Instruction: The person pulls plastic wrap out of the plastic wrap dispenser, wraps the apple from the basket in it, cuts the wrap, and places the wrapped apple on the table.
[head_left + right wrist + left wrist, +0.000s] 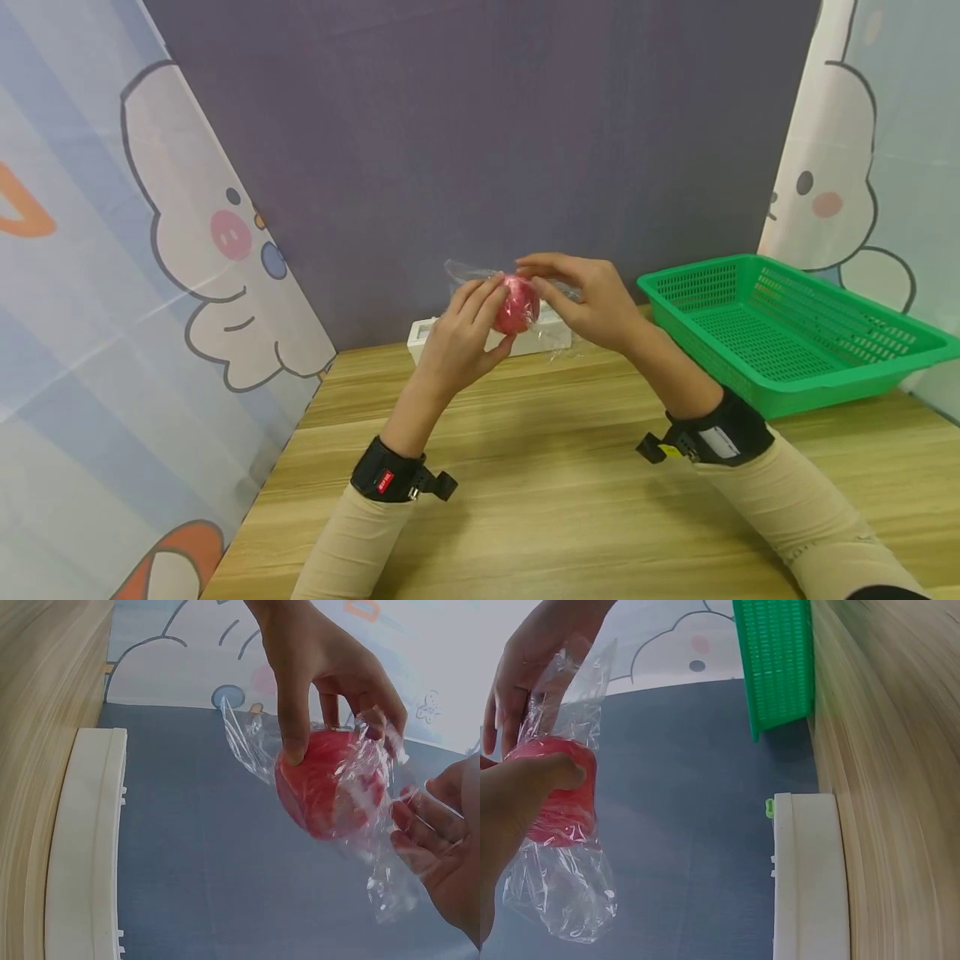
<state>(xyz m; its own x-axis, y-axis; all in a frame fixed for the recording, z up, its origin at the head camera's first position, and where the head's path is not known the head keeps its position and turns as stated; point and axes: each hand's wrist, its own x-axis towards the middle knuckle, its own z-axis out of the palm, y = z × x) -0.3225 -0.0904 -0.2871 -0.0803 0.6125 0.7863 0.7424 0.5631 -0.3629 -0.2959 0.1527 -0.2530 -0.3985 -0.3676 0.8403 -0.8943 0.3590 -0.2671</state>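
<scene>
My left hand (467,333) grips a round, apple-sized pinkish-red thing (517,306), its thumb on one side and its fingers on the other. Clear plastic film (367,769) is wrapped loosely around the red thing. One loose end of film (562,892) hangs down in the left wrist view. Close on the other side is my right hand (588,296), its fingers loosely bent at the film; in the right wrist view (450,847) is not used here.
Behind the hands, a long white box (543,333) lies on the wooden table (525,483) near the dark back panel (487,142); a small green piece (769,808) shows at its edge. A green plastic basket (780,387) stands at the right. Printed cloth walls flank the table.
</scene>
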